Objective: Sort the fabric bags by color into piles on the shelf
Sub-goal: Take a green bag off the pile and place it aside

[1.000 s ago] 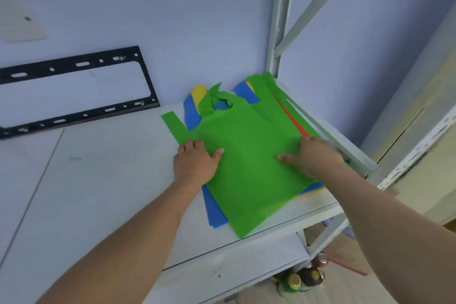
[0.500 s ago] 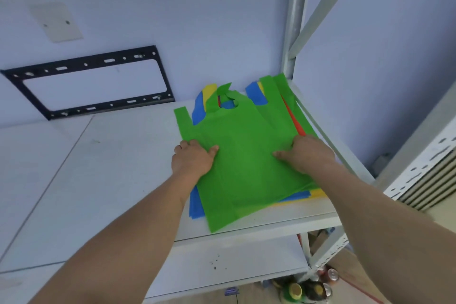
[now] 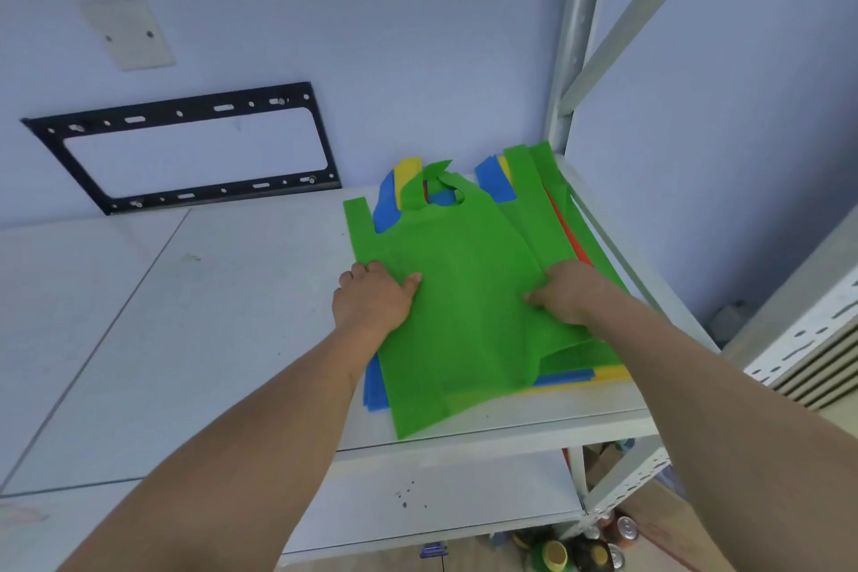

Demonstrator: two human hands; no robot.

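Right hand [image 3: 568, 293] has bunched the green bag [image 3: 459, 293] (left hand [image 3: 371, 300] flat).

Just one head cam here; it looks forward and down onto the shelf [image 3: 260, 339]. Pretty close, arm's reach; wall behind.

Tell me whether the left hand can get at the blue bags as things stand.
Probably not directly: the left hand lies on the top green bag, which covers most of the blue bags. Only their edges show beside it; the green ones likely must come off first.
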